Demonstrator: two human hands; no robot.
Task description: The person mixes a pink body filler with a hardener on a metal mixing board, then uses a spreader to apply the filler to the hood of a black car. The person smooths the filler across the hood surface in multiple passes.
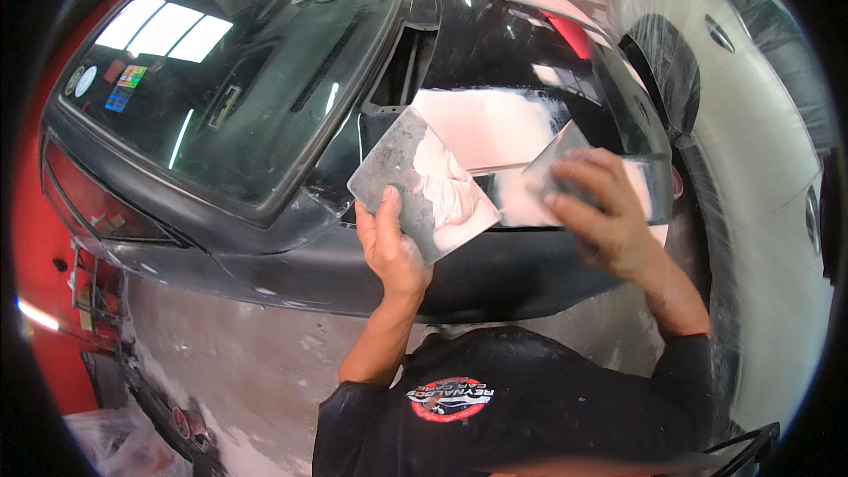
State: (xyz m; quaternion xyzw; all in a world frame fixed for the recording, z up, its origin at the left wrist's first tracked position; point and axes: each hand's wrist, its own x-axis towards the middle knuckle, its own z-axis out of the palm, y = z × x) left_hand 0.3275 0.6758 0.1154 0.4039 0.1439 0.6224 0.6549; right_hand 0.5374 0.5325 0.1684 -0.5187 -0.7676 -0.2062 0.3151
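Nearest is the black T-shirt (565,380) of the person, with both bare forearms reaching out past it. The left hand (396,252) is closed on the near-left edge of a flat, four-cornered mixing board (384,168): thumb pressed on the upper face, the fingers mostly hidden beneath. The board is tilted in the air over the edge of a black car (495,278), and I judge it light and stiff, easily carried one-handed. Its bare grey corner is the place to hold; the other half bears a heap of pink filler paste (444,184), which should be soft and sticky, liable to sag if the board tips further (and slick under any thumb that strays into it).

To its right, the right hand (614,208) has its fingers bent around a grey spreader (568,141), gripped along the back with the blade side free. It is probably thin, light and a little springy, best held there, clear of the working edge. Motion blur hides whether it touches the panel.

Beyond the board, a pale pink patch (486,124) lies on the car's black bodywork. Farther off to the right stands a pale car (760,168) under clear plastic sheeting.
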